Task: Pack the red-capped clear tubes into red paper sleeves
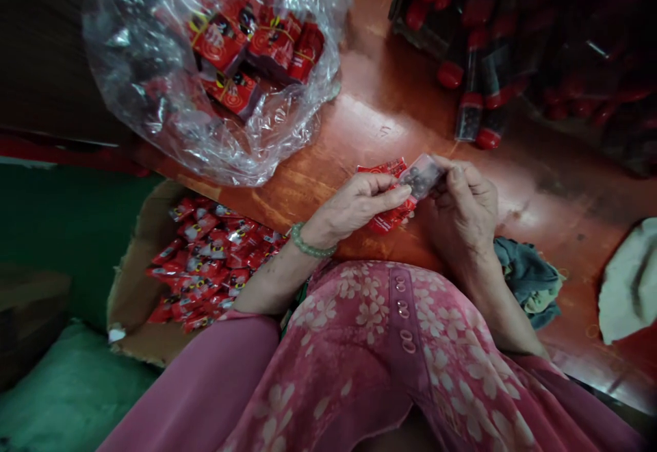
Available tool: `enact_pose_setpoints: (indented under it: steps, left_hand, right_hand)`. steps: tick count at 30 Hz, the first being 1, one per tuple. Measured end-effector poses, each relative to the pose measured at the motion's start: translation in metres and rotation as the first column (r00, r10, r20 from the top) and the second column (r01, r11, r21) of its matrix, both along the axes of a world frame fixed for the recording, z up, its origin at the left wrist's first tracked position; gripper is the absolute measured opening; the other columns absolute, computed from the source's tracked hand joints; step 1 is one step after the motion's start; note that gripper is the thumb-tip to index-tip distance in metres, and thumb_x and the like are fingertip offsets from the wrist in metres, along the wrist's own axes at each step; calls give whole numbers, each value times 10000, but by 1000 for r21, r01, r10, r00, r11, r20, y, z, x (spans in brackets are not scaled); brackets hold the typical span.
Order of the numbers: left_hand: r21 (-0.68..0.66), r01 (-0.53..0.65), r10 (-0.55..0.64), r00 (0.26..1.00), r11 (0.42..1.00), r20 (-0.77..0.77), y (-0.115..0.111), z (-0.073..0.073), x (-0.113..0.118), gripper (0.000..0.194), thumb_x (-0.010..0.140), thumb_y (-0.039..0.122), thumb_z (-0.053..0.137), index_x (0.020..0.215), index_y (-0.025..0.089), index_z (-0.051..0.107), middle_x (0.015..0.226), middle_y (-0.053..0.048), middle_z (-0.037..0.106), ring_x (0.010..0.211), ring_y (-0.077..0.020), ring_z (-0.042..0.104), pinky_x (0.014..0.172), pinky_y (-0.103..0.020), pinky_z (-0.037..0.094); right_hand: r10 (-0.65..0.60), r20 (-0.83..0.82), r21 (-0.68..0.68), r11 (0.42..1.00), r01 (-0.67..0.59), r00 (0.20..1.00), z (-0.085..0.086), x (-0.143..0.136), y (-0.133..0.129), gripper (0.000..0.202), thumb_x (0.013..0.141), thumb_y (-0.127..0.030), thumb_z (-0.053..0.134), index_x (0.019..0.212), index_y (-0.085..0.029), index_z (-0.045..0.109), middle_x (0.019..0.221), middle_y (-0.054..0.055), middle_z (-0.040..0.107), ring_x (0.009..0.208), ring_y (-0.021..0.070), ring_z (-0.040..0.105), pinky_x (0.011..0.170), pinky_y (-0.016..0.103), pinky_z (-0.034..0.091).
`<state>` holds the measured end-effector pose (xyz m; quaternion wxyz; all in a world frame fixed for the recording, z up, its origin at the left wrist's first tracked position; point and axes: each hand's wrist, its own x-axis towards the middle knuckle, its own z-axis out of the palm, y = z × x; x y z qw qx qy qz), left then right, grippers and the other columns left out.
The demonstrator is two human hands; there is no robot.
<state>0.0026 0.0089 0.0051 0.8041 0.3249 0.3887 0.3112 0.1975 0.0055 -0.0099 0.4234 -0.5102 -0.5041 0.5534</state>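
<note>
Currently, clear packet (421, 177) of dark balls hangs above the table's (354, 120) near edge; left grip (355, 204) pinches one end, right grip (468, 204) the other. Likely best: left steady, right light, packet level.

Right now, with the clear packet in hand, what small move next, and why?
Perhaps steady the left hand and ease the right hand along its end of the clear packet: the left pinches one end, the right holds the other, and dark balls sit inside.
</note>
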Motion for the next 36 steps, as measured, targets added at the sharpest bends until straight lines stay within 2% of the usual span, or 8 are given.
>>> enact_pose_setpoints:
  steps: [3,7,12,17,21,25,30,36]
  left_hand:
    - [-7,20,-19,1000,1000,18,1,1,-1,519,730,644,833,816,141,742,743,-49,737,648,-121,648,631,-237,497]
    - [53,42,-42,999,998,-7,0,-1,1,525,747,655,809,792,139,725,717,-37,717,621,-111,617,609,-235,473]
    - [195,70,-27,976,978,-218,3,-1,2,386,821,517,772,804,136,710,692,-15,693,601,-104,586,591,-231,454]
    - [218,-154,191,969,964,-158,9,0,-11,566,725,517,870,1136,168,697,915,-54,789,772,-146,723,723,-238,561]
    - [185,-331,341,939,925,-28,5,-10,-14,527,654,516,923,1011,186,721,930,-45,793,779,-152,734,732,-253,598]
    - [87,-439,440,898,894,10,-2,-17,0,393,675,442,926,894,179,733,879,-22,793,769,-130,727,791,-254,600]
    - [20,-573,573,820,820,4,-2,-16,15,441,647,509,921,865,189,712,845,-15,789,785,-149,737,826,-303,616]
    - [136,-620,633,767,773,-104,-1,-18,15,444,654,537,905,850,183,723,735,17,749,620,-100,660,664,-245,552]
  right_hand:
    - [-68,-110,-26,997,66,992,1,2,0,284,956,-530,666,1024,-283,788,823,-7,748,776,174,733,746,335,619]
    - [-112,45,36,993,110,993,9,2,-3,171,878,-420,799,975,-279,789,932,-7,799,821,161,745,809,321,625]
    - [-17,71,84,996,11,997,18,11,1,283,835,-385,840,1092,-291,766,911,-15,783,787,144,741,749,286,638]
    - [-12,-141,-107,994,-4,990,12,12,6,332,815,-382,848,1107,-279,728,857,-33,758,677,131,747,641,263,653]
    - [-130,-310,-221,973,62,942,3,2,4,384,729,-384,907,994,-263,656,826,-59,747,657,131,765,659,247,662]
    - [-96,-352,-281,960,-7,931,2,-8,1,404,732,-397,907,992,-250,635,816,-52,759,681,146,785,679,251,666]
    - [-5,-244,-237,970,-55,970,7,-13,-1,346,796,-356,868,1096,-253,732,992,-10,816,816,139,789,842,294,673]
    - [-10,-75,-76,997,4,997,5,-19,-2,294,811,-373,849,1072,-265,765,998,0,821,835,162,783,858,333,672]
